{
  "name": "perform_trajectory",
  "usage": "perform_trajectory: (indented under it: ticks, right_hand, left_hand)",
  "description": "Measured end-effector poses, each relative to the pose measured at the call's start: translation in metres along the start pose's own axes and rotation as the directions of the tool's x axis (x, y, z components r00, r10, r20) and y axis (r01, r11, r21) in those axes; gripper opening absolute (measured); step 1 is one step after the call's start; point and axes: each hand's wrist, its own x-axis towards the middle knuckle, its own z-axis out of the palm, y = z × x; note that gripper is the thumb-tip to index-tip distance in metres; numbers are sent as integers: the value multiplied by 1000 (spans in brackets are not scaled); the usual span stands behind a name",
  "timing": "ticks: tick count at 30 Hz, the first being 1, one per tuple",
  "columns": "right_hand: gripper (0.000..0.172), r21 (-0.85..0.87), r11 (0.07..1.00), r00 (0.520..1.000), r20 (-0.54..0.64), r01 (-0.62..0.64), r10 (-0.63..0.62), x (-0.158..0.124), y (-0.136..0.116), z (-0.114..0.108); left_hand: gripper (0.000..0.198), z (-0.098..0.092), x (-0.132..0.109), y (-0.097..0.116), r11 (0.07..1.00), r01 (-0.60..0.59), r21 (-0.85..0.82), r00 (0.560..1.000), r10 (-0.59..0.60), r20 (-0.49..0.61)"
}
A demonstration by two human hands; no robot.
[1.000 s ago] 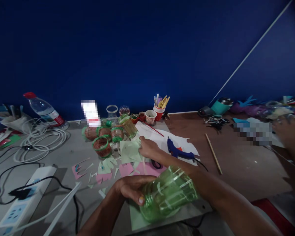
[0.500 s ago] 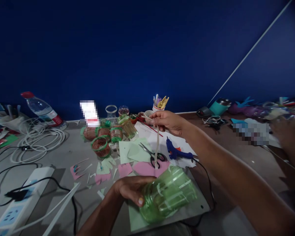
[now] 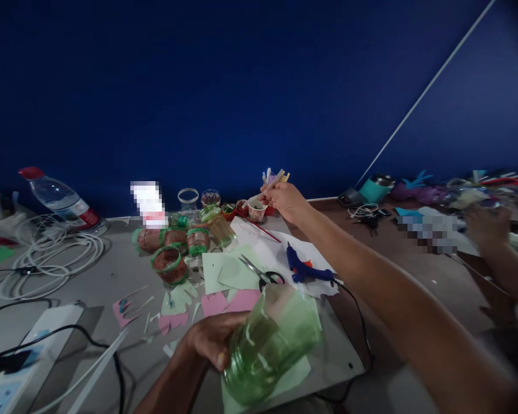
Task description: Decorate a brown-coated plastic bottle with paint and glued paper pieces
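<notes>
My left hand (image 3: 211, 339) is closed at the base of a translucent green plastic bottle (image 3: 270, 345), which looks cut. The bottle lies tilted above a board (image 3: 341, 368) with pale green paper on it. My right hand (image 3: 282, 200) reaches far forward, fingers pinched on a pale stick (image 3: 275, 180). It is at the cup of tools by the wall, and the cup itself is mostly hidden behind the hand. Between the two hands lie black-handled scissors (image 3: 271, 280) and a blue glue gun (image 3: 308, 270) on white paper.
Brown-and-green decorated jars (image 3: 170, 265) stand left of the papers. Pink and green paper scraps (image 3: 172, 322) lie in front. A power strip (image 3: 34, 345), coiled white cable (image 3: 52, 264) and water bottle (image 3: 64, 201) are at left. Another person's hand (image 3: 487, 224) is at right.
My right hand has moved forward and up to the tool cup, its long pale stick now pointing upward instead of hanging down. The green bottle has turned slightly in my left hand.
</notes>
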Motion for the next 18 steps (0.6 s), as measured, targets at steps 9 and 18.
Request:
perform_trajectory:
  ticks: [9,18]
  right_hand:
    - [1,90,988,983,122,127,-137,11,-7,37]
    - [11,123,961,941,209,247,-268,-30,-37,28]
  left_hand:
    - [81,3,7,2,999,-32,-43,995,28,-98]
    - [94,0,12,5,957,214,198,973,-227,41]
